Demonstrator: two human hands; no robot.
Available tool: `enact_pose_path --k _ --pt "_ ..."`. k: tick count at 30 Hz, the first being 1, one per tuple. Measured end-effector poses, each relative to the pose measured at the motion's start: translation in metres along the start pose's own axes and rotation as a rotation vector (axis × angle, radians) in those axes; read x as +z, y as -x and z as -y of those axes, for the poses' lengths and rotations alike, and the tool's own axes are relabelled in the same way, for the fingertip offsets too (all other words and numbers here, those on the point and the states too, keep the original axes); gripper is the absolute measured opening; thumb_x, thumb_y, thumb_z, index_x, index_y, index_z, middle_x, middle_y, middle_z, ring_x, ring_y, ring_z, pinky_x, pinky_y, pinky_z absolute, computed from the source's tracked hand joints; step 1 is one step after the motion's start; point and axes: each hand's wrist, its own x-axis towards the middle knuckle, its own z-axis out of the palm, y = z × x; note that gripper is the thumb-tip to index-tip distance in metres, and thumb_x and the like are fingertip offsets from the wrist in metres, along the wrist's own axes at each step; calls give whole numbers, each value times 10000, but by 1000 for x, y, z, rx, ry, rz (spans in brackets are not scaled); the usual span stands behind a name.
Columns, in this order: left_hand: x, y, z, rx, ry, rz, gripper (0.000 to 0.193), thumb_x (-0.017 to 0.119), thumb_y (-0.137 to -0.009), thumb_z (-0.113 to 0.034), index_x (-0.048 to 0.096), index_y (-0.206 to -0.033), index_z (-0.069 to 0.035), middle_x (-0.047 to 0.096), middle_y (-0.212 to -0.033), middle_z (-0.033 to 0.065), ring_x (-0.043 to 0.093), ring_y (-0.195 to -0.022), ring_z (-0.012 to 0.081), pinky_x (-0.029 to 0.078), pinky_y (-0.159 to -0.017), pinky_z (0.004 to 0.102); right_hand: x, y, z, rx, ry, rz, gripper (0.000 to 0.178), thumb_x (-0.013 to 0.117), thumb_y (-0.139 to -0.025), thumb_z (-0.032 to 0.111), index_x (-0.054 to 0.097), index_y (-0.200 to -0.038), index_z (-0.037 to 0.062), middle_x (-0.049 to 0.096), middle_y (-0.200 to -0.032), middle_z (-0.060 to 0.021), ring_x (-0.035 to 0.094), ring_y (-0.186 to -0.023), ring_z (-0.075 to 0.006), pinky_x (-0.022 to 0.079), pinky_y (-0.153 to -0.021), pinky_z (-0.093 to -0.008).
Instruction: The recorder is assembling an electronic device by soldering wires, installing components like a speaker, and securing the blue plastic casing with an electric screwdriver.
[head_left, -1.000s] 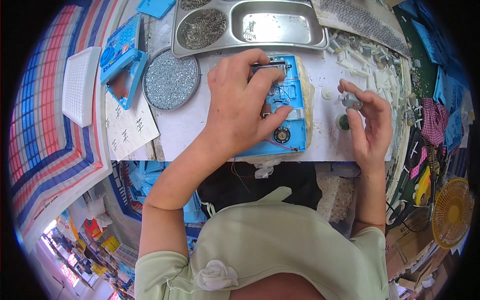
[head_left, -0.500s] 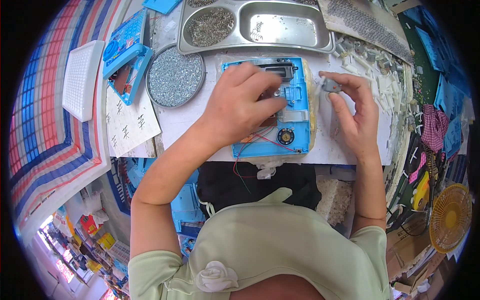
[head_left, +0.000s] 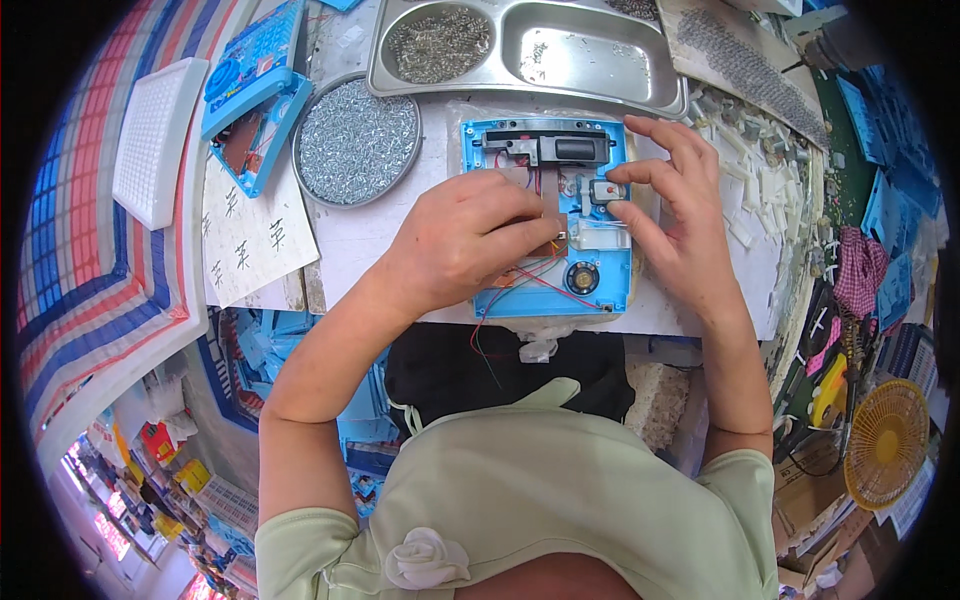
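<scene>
A light blue plastic casing [head_left: 600, 290] lies open on the table in front of me. It holds a black rectangular unit [head_left: 575, 150], a round black speaker [head_left: 581, 277], a clear-white piece [head_left: 600, 236] and thin red and green wires [head_left: 487, 320]. My right hand [head_left: 680, 205] has thumb and index finger on either side of a small grey boxy part [head_left: 605, 191] with a red dot, down inside the casing. My left hand [head_left: 475, 235] is closed over the casing's middle, fingertips pinched by a brown board; what they grip is too small to make out.
Behind the casing stands a metal compartment tray [head_left: 600, 90] with small springs. A round dish of screws [head_left: 357, 140] is at left, beside a stacked blue casing [head_left: 255, 130], a handwritten sheet [head_left: 255, 250] and a white grid tray [head_left: 160, 145]. White plastic parts [head_left: 765, 190] are heaped at right.
My right hand has brought the grey part leftward from beside the casing into it. My left hand has shifted slightly down, uncovering the black unit. The view has shifted slightly.
</scene>
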Motion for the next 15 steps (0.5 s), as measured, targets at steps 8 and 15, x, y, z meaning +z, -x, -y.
enact_pose_path --k 8,15 --pt "-2 10 -1 6 12 -23 383 770 -711 -96 759 -1093 -71 677 -896 59 652 -771 237 507 -619 357 -22 -13 6 -17 82 78 252 784 -758 104 743 -1006 107 591 -1418 -118 453 -1328 -413 374 -1131 -502" --pt "3 12 2 29 4 -85 402 780 -684 -90 762 -1085 -75 667 -897 50 638 -757 232 502 -612 357 15 -35 38 -322 92 10 381 789 -667 55 754 -1036 143 645 -1314 -82 499 -1293 -391 492 -1003 -485"
